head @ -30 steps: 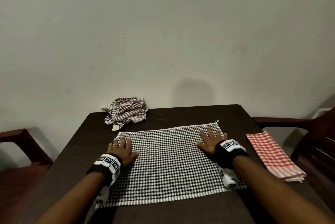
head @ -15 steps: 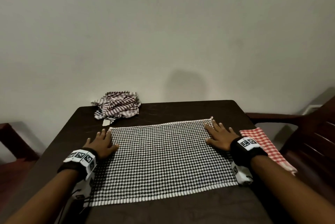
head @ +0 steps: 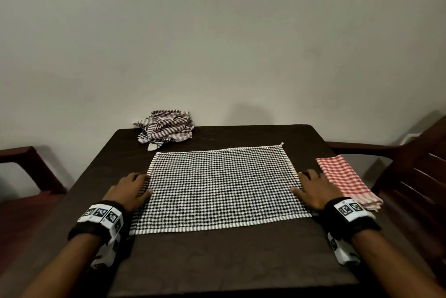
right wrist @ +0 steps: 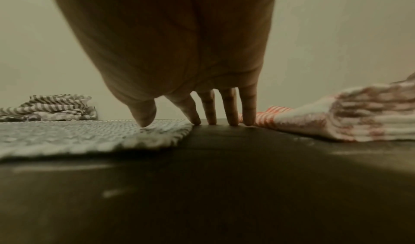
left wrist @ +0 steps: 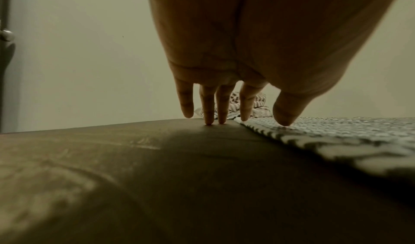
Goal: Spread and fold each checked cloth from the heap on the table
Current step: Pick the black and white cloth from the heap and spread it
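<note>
A black-and-white checked cloth (head: 220,186) lies spread flat on the dark table (head: 217,261). My left hand (head: 131,190) rests at the cloth's left edge with straight fingers: the thumb (left wrist: 284,116) touches the cloth (left wrist: 336,134), the other fingertips touch bare table. My right hand (head: 313,189) rests at the right edge the same way, its thumb (right wrist: 143,118) on the cloth (right wrist: 89,134) and its fingers (right wrist: 231,112) on the table. Neither hand holds anything. A crumpled striped heap (head: 166,128) lies at the table's far left corner.
A folded red-and-white checked cloth (head: 345,177) lies along the table's right edge, close beside my right hand; it shows as a stack of layers (right wrist: 350,116) in the right wrist view. Wooden chairs stand left (head: 26,172) and right (head: 410,172). A wall is behind.
Both hands have slid outward across the cloth, from flat on it to its left and right edges, smoothing it. The cloth lies flatter; the view shifted slightly.
</note>
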